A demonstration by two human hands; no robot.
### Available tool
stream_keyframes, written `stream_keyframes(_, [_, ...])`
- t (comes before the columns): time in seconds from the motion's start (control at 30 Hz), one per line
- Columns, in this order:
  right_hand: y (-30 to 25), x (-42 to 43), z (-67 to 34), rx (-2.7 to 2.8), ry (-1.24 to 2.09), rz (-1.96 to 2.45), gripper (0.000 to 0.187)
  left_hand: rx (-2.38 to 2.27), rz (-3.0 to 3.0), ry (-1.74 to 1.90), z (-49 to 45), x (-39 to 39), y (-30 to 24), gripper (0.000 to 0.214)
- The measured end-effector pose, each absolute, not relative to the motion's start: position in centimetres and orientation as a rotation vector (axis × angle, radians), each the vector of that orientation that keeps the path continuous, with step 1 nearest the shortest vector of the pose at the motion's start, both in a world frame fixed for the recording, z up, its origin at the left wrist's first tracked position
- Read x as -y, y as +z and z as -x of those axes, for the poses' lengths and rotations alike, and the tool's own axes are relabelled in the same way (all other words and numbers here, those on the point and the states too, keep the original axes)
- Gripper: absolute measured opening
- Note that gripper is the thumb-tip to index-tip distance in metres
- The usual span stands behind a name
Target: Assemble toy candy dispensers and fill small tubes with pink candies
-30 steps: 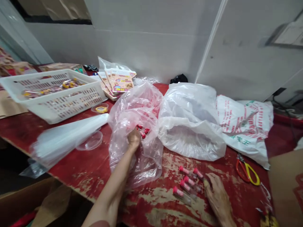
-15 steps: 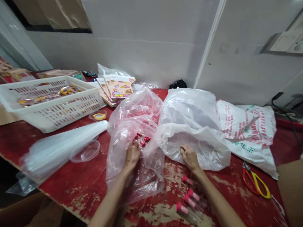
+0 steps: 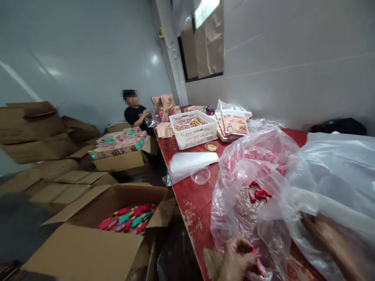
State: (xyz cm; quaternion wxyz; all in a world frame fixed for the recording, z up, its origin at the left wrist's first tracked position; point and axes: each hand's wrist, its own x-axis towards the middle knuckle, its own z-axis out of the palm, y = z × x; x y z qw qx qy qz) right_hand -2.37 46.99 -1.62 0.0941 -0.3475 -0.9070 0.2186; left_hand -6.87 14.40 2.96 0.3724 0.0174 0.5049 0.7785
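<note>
My left hand (image 3: 236,262) is at the bottom edge, by the table's near side. Its fingers are curled round a small red piece (image 3: 259,266) at the mouth of a clear plastic bag (image 3: 234,183). Several loose red caps (image 3: 259,193) lie inside that bag. My right hand (image 3: 320,232) reaches into a big whitish plastic bag (image 3: 336,168) at the right. It is blurred and seen through the film, so its fingers are hidden.
On the worn red table (image 3: 190,197) stand a white basket (image 3: 195,134), booklets (image 3: 234,123), a stack of clear sleeves (image 3: 190,163) and a clear dish (image 3: 200,175). An open carton of red and teal pieces (image 3: 129,220) sits on the floor at the left. A person in black (image 3: 134,114) sits at the far end.
The view has swung far to the left, showing the floor cartons and a seated person. My right hand has gone into the whitish bag. My left hand has drawn back holding a red piece.
</note>
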Motion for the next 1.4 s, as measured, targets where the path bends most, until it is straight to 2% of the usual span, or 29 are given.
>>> stream_keyframes(0.13, [-1.9,-47.3,1.1,2.707,0.768,1.039,0.036,-1.231,0.058,1.967,5.4,-13.7,1.2,0.041])
stream_keyframes(0.23, [-0.2,-44.2,-1.4,2.453,0.652,0.968,0.044,-1.093,-0.001,1.961,4.0,-13.3,1.5,0.039])
stream_keyframes(0.3, [1.7,-40.5,-3.9,2.300,0.830,0.918,0.051,-1.033,-0.032,1.983,3.1,-13.0,2.5,0.036])
stream_keyframes(0.43, [4.6,-33.2,-8.4,2.281,1.170,0.748,0.039,-1.028,-0.034,1.938,3.1,-13.6,4.3,0.034])
stream_keyframes(0.63, [4.7,-26.5,-14.3,2.321,1.110,0.687,0.027,-1.061,-0.045,1.901,1.4,-15.6,4.6,0.036])
stream_keyframes(0.77, [4.3,-25.4,-16.2,2.278,1.046,0.622,0.024,-1.116,-0.065,1.884,-0.1,-15.8,4.2,0.036])
stream_keyframes(1.1, [3.0,-23.8,-17.2,2.377,0.926,0.668,0.030,-1.201,-0.082,1.738,-3.1,-15.6,2.9,0.031])
stream_keyframes(1.27, [2.2,-23.5,-18.2,2.294,1.060,0.762,0.024,-1.228,-0.278,1.582,-3.1,-15.3,2.0,0.026])
stream_keyframes(1.37, [2.4,-23.4,-18.5,2.247,1.247,0.902,0.018,-1.266,-0.390,1.501,-2.7,-15.1,2.0,0.025])
stream_keyframes(1.4, [2.6,-23.4,-18.5,2.230,1.307,0.960,0.021,-1.279,-0.424,1.487,-2.7,-15.1,2.0,0.025])
